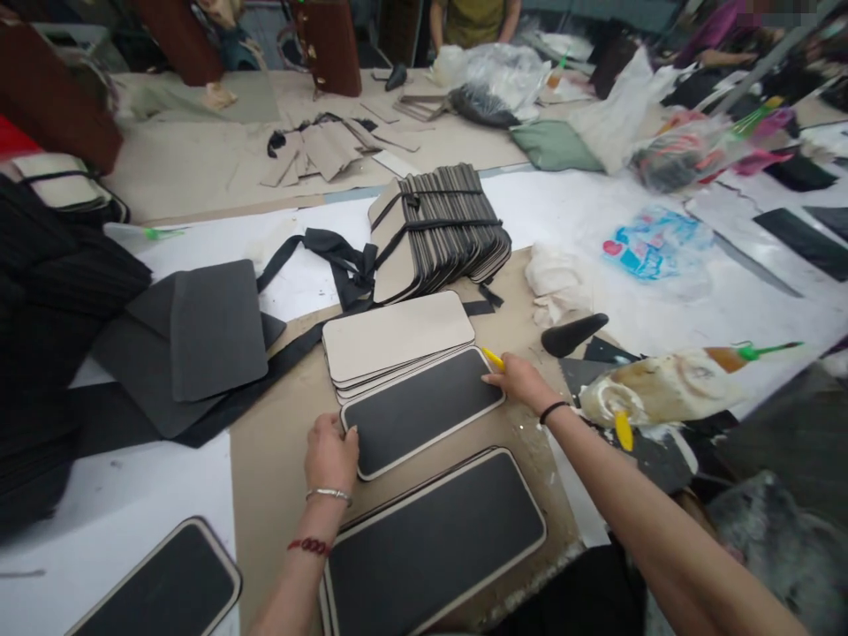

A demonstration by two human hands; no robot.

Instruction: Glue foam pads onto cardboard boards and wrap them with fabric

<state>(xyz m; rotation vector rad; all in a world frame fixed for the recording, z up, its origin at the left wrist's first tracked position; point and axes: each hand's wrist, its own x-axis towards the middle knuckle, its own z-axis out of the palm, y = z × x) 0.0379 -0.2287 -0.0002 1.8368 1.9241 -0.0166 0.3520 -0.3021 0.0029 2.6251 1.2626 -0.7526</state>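
Note:
A dark panel with rounded corners and a pale border (424,413) lies tilted on the work surface. My left hand (331,452) grips its left end, thumb on top. At the opposite end, my right hand (523,382) pinches the upper right corner and also has a slim yellow tool (492,358) in its fingers; the tool's kind is unclear. Just behind lies a small stack of beige panels (401,334). Closer to me rests a larger pile of dark-faced panels (437,543).
A strapped bundle of panels (443,230) stands behind. Right of my hands are a glue-smeared bottle (669,384), a yellow applicator (623,430) and a black handle-like object (575,334). Dark sheets (218,331) lie left. People work across the table.

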